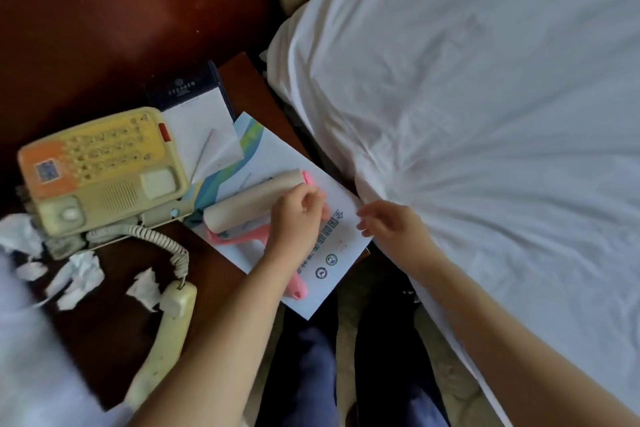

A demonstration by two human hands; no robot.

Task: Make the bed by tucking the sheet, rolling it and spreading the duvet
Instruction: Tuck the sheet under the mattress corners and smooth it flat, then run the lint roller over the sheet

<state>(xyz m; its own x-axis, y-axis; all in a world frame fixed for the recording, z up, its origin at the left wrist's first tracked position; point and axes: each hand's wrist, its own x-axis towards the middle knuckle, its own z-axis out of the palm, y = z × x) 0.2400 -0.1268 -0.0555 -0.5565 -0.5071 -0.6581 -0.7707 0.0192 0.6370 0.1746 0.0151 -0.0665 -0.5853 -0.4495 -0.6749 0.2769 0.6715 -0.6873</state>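
Prepping the roller (249, 199), not rolling yet, I'd say. It lies flat on a leaflet (294, 156) on the nightstand (114, 340), roll pointing away and pink handle (298, 284) toward the person. The leaflet probably keeps the sticky face off the wood.

Left hand (299, 215): fingers curled onto the roll near its pink end cap, pinching at the surface. Likely picking up the edge of a used layer to peel. Whether a layer has actually lifted is too blurred to tell.

Right hand (389, 224): hovering over the leaflet's bed-side edge, fingers loosely bent, nothing in it. It's just beside the sheet (467, 114) but not gripping it. It's placed well to steady the roller or take the peeled layer.

The sheet covers the mattress, and its creases fan in to one point at the bed edge near the right hand. That reads as tucked under there. Surface is wrinkled, so the rolling pass isn't done. No duvet in view.

White crumpled scraps (81, 274) sit on the near-left of the nightstand, plausibly spent roller layers. The phone (104, 170) is behind them, its handset (166, 340) off the cradle and lying toward the front edge on its cord. A notepad (197, 114) is at the back.

Risk: a peeled layer sticking to the leaflet or to fingers.
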